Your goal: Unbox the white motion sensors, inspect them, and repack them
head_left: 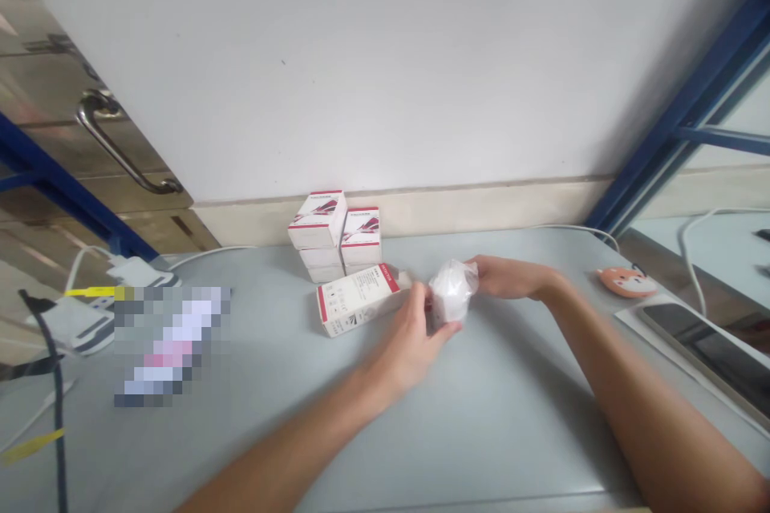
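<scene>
Between my hands is a white rounded object in a clear plastic bag (451,292); its exact kind is hidden by the wrapping. My left hand (415,337) is closed round its left and lower side, with the thumb along the near edge. On the right, my right hand (511,276) pinches the bag's plastic, and its fingertips are partly hidden behind the bag. Just left of the bag, a white and red carton (358,300) lies on its side on the grey table (499,425), its right end seemingly open and partly behind my left hand.
Small white and red boxes (318,220) are stacked against the wall. White power adapters (141,272) and cables lie at the left, near a blurred-out item (174,345). At the right are an orange animal-face item (626,281) and a dark phone-like device (710,345).
</scene>
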{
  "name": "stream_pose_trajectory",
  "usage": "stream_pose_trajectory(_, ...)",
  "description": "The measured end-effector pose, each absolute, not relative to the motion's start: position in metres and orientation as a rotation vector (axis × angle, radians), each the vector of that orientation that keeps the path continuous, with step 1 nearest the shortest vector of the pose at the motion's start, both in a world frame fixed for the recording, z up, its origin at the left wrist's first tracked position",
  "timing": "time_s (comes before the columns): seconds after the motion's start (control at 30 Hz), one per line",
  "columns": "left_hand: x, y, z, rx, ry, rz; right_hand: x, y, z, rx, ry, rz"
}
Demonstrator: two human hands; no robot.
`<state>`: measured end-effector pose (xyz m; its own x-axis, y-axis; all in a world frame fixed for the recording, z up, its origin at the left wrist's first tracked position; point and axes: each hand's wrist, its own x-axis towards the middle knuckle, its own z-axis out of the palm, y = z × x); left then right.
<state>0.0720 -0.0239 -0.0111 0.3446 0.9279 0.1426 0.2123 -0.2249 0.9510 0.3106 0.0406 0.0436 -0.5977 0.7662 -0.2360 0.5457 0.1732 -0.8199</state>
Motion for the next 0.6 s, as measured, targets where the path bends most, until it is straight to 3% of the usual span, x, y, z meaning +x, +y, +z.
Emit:
stream_pose_trajectory(0.2,0.073,-0.022,-0.008,1.738,1.038,0.977,0.305,0.037,0.05,-1.276,-2.201,1.308)
stream_pose_trajectory(0.6,0.073,-0.011,-0.001,1.647,0.797,1.195,0.321,0.023,0.071,-0.912,-2.005,1.564)
